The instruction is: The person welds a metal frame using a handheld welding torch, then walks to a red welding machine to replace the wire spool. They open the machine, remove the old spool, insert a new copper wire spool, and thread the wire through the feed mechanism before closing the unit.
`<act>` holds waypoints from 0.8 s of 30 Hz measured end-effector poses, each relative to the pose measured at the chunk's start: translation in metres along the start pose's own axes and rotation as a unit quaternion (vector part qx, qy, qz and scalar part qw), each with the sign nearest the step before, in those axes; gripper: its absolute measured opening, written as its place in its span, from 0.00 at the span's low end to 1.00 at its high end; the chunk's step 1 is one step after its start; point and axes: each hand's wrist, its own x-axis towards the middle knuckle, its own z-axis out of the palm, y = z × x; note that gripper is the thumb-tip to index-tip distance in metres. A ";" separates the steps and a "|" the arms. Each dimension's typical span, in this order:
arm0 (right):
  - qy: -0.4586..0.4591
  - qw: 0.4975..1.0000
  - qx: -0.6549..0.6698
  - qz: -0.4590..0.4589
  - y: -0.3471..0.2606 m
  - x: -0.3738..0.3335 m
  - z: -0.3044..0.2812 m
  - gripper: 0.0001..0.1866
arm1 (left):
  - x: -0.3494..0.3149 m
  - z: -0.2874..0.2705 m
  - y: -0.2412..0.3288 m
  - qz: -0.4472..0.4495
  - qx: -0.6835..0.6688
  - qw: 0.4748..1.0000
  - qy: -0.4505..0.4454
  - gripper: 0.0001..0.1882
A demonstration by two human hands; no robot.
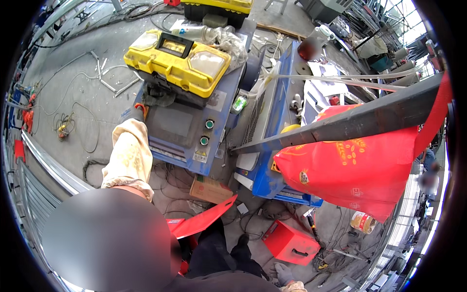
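Observation:
My left arm, in a cream patterned sleeve, reaches forward to the left side of a blue machine. At that edge my left hand shows small and dark, with an orange patch; its fingers are unclear. A dark grey crumpled thing lies beside it, close to a yellow-lidded toolbox on the machine. Two green buttons sit on the machine's panel. Low in the picture, my right hand hangs in a grey glove, fingers extended, apparently holding nothing. A large blurred patch covers the lower left, including my upper arm.
A dark metal beam crosses at right, with a red bag hanging from it. On the floor stand a red metal box, a cardboard box and a tub. A red panel stands near my legs; cables lie around.

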 end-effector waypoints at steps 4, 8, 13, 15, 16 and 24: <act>-0.018 0.999 0.003 -0.032 -0.004 0.004 0.015 0.21 | -0.008 -0.004 0.008 0.010 -0.012 1.000 0.008 0.29; -0.003 1.000 -0.022 -0.002 -0.008 0.005 0.023 0.21 | -0.002 0.007 -0.014 0.042 -0.003 0.999 0.032 0.25; 0.006 0.995 -0.096 -0.021 -0.033 -0.024 0.039 0.21 | 0.038 0.039 -0.055 0.247 0.011 0.965 0.083 0.18; 0.003 0.998 -0.055 -0.013 -0.020 -0.018 0.031 0.21 | 0.049 0.035 -0.058 0.312 0.054 0.946 0.077 0.17; 0.001 0.999 -0.035 -0.008 -0.018 -0.017 0.030 0.21 | 0.051 0.031 -0.059 0.342 0.076 0.934 0.073 0.16; -0.004 0.999 -0.044 -0.012 -0.033 -0.019 0.042 0.20 | 0.061 -0.015 -0.045 0.480 0.314 0.815 0.083 0.12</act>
